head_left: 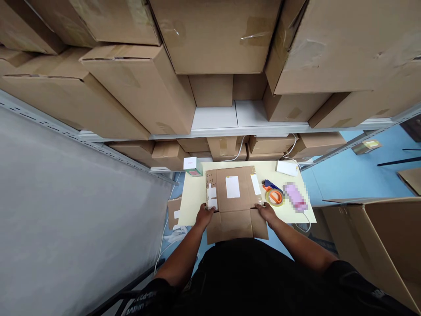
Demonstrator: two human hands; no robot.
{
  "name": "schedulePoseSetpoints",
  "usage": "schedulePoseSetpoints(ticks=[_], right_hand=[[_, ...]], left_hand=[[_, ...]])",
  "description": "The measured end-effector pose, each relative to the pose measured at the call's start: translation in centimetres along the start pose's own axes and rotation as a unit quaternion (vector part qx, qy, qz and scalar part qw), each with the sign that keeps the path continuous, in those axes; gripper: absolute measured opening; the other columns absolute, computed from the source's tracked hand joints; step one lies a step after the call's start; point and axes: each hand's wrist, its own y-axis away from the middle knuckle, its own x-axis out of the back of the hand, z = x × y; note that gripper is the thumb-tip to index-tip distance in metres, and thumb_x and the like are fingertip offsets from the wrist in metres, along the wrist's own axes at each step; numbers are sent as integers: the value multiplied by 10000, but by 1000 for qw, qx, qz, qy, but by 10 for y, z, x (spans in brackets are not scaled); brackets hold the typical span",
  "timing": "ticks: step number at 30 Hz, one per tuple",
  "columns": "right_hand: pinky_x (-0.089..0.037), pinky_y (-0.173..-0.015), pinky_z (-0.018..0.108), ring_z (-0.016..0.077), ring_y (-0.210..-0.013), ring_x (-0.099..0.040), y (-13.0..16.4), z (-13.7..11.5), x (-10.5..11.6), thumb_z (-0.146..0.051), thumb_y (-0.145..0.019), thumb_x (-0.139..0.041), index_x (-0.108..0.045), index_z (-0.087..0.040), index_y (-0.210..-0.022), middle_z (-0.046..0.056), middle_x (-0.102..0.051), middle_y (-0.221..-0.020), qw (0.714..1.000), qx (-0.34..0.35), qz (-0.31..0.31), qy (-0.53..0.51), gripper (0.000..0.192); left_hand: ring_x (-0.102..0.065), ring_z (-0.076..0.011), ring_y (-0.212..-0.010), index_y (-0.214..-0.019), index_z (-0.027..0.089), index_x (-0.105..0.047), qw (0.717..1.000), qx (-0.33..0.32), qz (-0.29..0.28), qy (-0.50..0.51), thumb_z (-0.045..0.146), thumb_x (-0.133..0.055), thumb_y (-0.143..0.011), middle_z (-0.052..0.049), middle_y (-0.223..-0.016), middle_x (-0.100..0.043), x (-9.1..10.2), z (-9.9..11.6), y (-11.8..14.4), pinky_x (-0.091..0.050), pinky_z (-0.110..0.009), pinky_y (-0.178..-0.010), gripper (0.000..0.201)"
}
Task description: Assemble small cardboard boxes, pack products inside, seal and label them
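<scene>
A cardboard box (245,191) with white labels and handwriting at its upper left lies on the pale yellow table (190,199). It looks flattened or very shallow, and its near flaps stretch past the table edge to my body. My left hand (204,215) is closed on the box's left side, near a crease. On the opposite side, my right hand (266,212) grips the right edge at about the same height. Just beyond my right hand lie a tape dispenser (272,185) in blue and orange and a roll of tape (274,197).
A small white and green box (193,166) stands at the table's back left. A white item (287,168) with a cable and a blurred pink object (295,196) lie right. Shelves (213,119) loaded with cartons overhang the table. A large open carton (358,237) stands at right.
</scene>
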Motion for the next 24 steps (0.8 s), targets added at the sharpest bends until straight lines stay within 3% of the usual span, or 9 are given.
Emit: schedulePoseSetpoints(ticks=[4, 10, 17, 21, 24], right_hand=[[-567, -753, 346, 278, -873, -748, 3, 2, -6, -492, -739, -719, -667, -197, -1035, 120, -789, -1019, 998, 30, -15, -44, 421], [-581, -697, 331, 258, -787, -749, 8, 7, -3, -529, -748, -710, -677, -214, -952, 87, -803, -924, 993, 61, -25, -96, 376], [-591, -771, 359, 278, -870, -758, 20, 6, 6, -505, -778, -702, -675, -219, -1023, 84, -805, -995, 988, 121, -38, -84, 378], [-588, -758, 366, 277, -854, -756, 19, 2, 15, -492, -806, -676, -661, -224, -1057, 85, -800, -994, 988, 139, -32, -59, 368], [-576, -797, 372, 276, -889, -750, 13, 0, 17, -484, -816, -656, -657, -226, -1051, 80, -794, -994, 988, 154, 5, -5, 349]], left_hand=[[-707, -304, -1017, -1046, 194, -573, 999, -13, -15, -27, 480, -701, -863, -147, -1077, -741, -3, -4, 2, -465, -324, -830, 363], [-702, -300, -949, -972, 217, -534, 998, -36, -11, -46, 511, -625, -919, -115, -975, -732, -4, -13, 0, -464, -336, -800, 312], [-682, -310, -884, -869, 235, -507, 998, -52, 14, -18, 532, -476, -987, -95, -854, -688, -10, -21, 3, -474, -389, -810, 322], [-680, -285, -985, -900, 223, -564, 997, -71, 20, 28, 476, -346, -1037, -101, -949, -712, -11, -16, 5, -486, -388, -902, 360], [-680, -257, -1061, -979, 205, -624, 995, -76, 11, 61, 401, -359, -1036, -104, -1063, -735, -11, -13, 5, -492, -360, -953, 334]])
